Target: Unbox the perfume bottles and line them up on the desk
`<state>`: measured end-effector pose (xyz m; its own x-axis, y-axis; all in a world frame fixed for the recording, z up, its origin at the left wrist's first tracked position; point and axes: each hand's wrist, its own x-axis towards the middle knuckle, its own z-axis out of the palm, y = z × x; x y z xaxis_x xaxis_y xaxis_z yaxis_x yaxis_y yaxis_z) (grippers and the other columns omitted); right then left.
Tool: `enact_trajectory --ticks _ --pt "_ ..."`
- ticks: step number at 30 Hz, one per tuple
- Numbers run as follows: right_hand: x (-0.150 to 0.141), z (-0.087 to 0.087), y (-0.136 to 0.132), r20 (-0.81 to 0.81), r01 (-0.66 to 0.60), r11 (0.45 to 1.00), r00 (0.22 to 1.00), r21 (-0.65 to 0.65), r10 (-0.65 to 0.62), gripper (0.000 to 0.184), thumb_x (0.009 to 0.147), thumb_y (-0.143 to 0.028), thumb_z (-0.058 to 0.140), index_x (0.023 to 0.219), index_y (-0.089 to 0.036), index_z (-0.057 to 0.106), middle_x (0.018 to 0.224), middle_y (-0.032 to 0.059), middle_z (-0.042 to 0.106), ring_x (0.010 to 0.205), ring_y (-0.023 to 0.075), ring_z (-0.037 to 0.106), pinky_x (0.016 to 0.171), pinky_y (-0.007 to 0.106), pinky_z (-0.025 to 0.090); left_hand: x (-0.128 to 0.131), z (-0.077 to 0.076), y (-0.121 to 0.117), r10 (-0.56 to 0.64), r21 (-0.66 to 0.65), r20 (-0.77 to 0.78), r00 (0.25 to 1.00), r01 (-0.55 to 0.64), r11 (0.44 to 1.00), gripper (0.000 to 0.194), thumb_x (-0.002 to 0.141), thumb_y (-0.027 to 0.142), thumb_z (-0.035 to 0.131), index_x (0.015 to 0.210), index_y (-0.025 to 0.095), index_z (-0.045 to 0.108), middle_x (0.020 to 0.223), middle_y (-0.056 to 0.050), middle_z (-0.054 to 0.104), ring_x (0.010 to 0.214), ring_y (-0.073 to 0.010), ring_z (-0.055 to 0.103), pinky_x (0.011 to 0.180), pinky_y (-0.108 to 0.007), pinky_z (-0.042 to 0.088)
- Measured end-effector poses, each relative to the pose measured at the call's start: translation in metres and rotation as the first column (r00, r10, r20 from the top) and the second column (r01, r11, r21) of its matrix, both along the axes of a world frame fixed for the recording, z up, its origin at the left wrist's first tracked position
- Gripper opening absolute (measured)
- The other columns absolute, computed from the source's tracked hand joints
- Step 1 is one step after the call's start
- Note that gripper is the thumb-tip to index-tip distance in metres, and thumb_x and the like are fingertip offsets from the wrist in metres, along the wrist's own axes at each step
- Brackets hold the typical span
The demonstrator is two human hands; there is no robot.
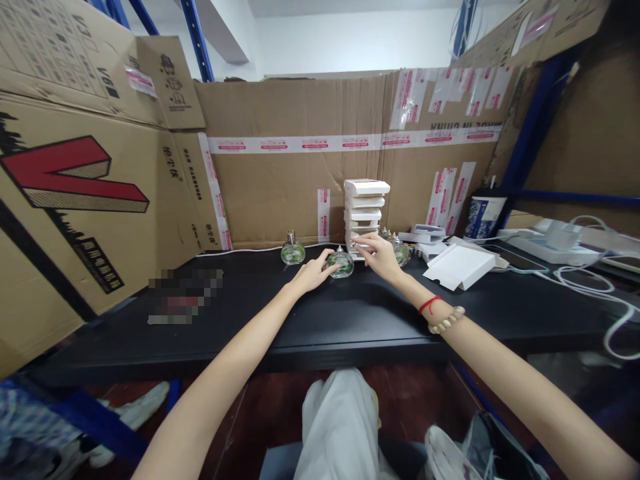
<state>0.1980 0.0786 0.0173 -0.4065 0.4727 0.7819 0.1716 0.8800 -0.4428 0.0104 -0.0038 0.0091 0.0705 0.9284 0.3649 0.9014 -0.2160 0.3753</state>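
Observation:
A round glass perfume bottle (343,265) with green inside stands on the black table, its top showing a bare spray nozzle. My left hand (314,272) grips this bottle from the left side. Just right of the nozzle, my right hand (381,255) is closed in a pinch; a small shiny bit shows at its fingertips, too small to name. To the left stands a similar bottle with a metallic collar (293,250). More bottles (401,251) are partly hidden behind my right hand.
A stack of white trays or boxes (367,200) rises behind my hands. Opened white cartons (460,264) lie to the right, near a blue-and-white cup (483,215) and white cables (585,283). Cardboard walls (280,187) enclose the table (240,313). A pixelated patch covers something at left.

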Motion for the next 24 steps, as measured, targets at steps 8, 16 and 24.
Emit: enact_trajectory --ticks 8,16,24 --pt "-0.002 0.004 -0.005 -0.003 0.038 0.997 0.999 0.07 -0.038 0.027 0.084 -0.035 0.05 0.101 -0.025 0.067 0.093 0.0036 0.062 0.055 0.0092 0.049 0.054 0.024 0.046 0.008 0.002 0.0 -0.044 -0.011 0.045 0.998 0.045 0.999 0.048 0.088 0.05 0.033 0.129 0.026 0.041 0.062 0.004 0.056 0.067 -0.0153 0.057 0.066 -0.024 0.042" --pt "-0.007 -0.001 -0.009 0.063 -0.041 0.998 0.997 0.038 0.038 0.028 0.084 -0.035 0.048 0.098 -0.021 0.067 0.089 0.0043 0.062 0.052 0.0083 0.047 0.051 0.022 0.042 0.012 0.002 -0.001 -0.061 0.022 0.02 0.998 0.061 0.998 0.048 0.086 0.05 0.035 0.126 0.024 0.043 0.059 0.005 0.054 0.06 -0.0143 0.056 0.062 -0.023 0.04" --pt "0.004 0.006 -0.004 0.04 0.333 0.943 0.942 0.018 -0.333 0.024 0.082 -0.026 0.045 0.092 -0.022 0.066 0.096 0.0023 0.064 0.057 0.0106 0.054 0.058 0.025 0.041 0.01 0.01 -0.008 -0.003 0.056 -0.078 0.997 0.008 0.998 0.034 0.083 0.053 0.041 0.097 0.023 0.049 0.055 0.007 0.049 0.052 -0.0124 0.049 0.053 -0.021 0.033"
